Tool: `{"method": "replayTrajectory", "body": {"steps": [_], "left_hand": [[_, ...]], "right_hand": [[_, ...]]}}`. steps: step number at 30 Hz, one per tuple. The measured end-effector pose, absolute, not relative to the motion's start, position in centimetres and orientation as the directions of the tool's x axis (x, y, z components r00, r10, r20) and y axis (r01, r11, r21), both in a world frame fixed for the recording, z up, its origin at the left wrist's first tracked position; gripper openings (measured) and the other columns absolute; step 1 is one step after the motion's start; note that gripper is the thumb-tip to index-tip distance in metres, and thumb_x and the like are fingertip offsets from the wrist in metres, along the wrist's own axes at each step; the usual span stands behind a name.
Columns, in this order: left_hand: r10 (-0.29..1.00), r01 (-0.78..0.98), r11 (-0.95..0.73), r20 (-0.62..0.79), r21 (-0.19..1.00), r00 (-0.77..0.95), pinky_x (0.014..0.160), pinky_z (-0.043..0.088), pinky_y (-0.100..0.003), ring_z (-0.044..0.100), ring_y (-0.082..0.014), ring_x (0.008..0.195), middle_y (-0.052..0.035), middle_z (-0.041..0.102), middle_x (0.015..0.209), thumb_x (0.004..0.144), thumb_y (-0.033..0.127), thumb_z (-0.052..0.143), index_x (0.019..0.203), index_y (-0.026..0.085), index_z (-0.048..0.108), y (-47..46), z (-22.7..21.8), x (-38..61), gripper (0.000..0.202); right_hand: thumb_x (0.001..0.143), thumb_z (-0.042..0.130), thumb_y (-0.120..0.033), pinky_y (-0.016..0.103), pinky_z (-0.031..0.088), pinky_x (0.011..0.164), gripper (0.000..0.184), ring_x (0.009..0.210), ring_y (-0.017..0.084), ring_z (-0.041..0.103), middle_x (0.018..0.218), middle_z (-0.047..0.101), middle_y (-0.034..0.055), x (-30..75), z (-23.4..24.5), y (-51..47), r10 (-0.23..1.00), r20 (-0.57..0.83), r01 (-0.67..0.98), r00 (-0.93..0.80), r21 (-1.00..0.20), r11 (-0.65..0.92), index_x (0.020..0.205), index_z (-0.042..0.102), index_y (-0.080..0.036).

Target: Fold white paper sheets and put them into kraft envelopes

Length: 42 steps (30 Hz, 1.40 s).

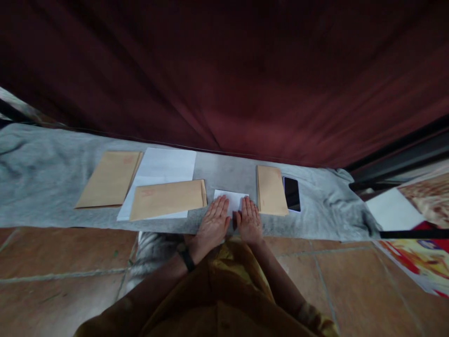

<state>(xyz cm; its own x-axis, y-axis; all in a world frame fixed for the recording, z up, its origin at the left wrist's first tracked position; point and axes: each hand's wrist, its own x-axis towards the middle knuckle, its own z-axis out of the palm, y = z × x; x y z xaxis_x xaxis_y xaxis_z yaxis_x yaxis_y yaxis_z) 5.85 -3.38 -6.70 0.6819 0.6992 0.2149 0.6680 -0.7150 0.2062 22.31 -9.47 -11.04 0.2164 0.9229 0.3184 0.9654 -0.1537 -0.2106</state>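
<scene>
My left hand and my right hand lie flat, fingers stretched out, side by side on a small folded white paper on a grey cloth. A black band circles my left wrist. Just left of my left hand lies a brown envelope on top of a white sheet. A smaller brown envelope lies right of my right hand, with a dark phone beside it.
Another brown envelope lies at the far left of the cloth. A dark red curtain hangs behind. Brown floor tiles lie in front. Colourful printed sheets and a white sheet lie at the right.
</scene>
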Motion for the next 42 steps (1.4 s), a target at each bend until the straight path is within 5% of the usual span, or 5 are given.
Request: {"method": "replayTrajectory", "body": {"steps": [11, 19, 29, 42], "left_hand": [[0.746, 0.72, -0.666, 0.219, 0.197, 0.629, 0.124, 0.03, -0.051, 0.031, -0.0303, 0.153, -0.0221, 0.039, 0.16, 0.101, 0.035, 0.037, 0.155, 0.003, 0.037, -0.5, -9.3, 8.2, 0.062], [0.729, 0.709, -0.685, 0.171, 0.171, 0.663, 0.125, 0.027, -0.049, 0.026, -0.0299, 0.154, -0.0232, 0.034, 0.163, 0.095, 0.015, 0.034, 0.153, -0.002, 0.037, -0.4, -9.2, 8.1, 0.06], [0.699, 0.678, -0.715, 0.2, 0.171, 0.687, 0.123, 0.033, -0.051, 0.034, -0.0306, 0.152, -0.0208, 0.043, 0.159, 0.101, 0.035, 0.04, 0.151, 0.007, 0.045, -2.0, -8.6, 6.6, 0.057], [0.596, 0.596, -0.803, 0.006, -0.005, 0.803, 0.114, 0.043, -0.055, 0.05, -0.0308, 0.142, -0.0254, 0.054, 0.148, 0.087, -0.002, 0.037, 0.143, 0.01, 0.052, -2.1, -7.2, 7.0, 0.06]], "right_hand": [[0.106, 0.038, -0.032, 0.051, 0.032, 0.12, 0.058, 0.147, 0.03, 0.04, 0.158, 0.043, 0.0191, 22.1, -10.3, -9.1, 0.925, 0.277, 0.953, 0.259, -0.229, -0.198, 0.159, 0.033, -0.009], [0.107, 0.04, -0.036, 0.043, 0.029, 0.124, 0.051, 0.15, 0.023, 0.036, 0.16, 0.043, 0.0128, 20.7, -8.6, -7.7, 0.972, 0.188, 0.962, 0.143, -0.257, -0.092, 0.153, 0.046, -0.013], [0.107, 0.04, -0.039, 0.051, 0.032, 0.12, 0.058, 0.15, 0.03, 0.036, 0.161, 0.039, 0.0198, 22.2, -10.0, -8.0, 0.94, 0.251, 0.954, 0.23, -0.25, -0.167, 0.157, 0.037, -0.009], [0.106, 0.042, -0.038, 0.05, 0.032, 0.12, 0.058, 0.15, 0.031, 0.035, 0.161, 0.038, 0.0203, 22.2, -10.3, -8.0, 0.938, 0.257, 0.953, 0.233, -0.253, -0.167, 0.156, 0.038, -0.008]]}}
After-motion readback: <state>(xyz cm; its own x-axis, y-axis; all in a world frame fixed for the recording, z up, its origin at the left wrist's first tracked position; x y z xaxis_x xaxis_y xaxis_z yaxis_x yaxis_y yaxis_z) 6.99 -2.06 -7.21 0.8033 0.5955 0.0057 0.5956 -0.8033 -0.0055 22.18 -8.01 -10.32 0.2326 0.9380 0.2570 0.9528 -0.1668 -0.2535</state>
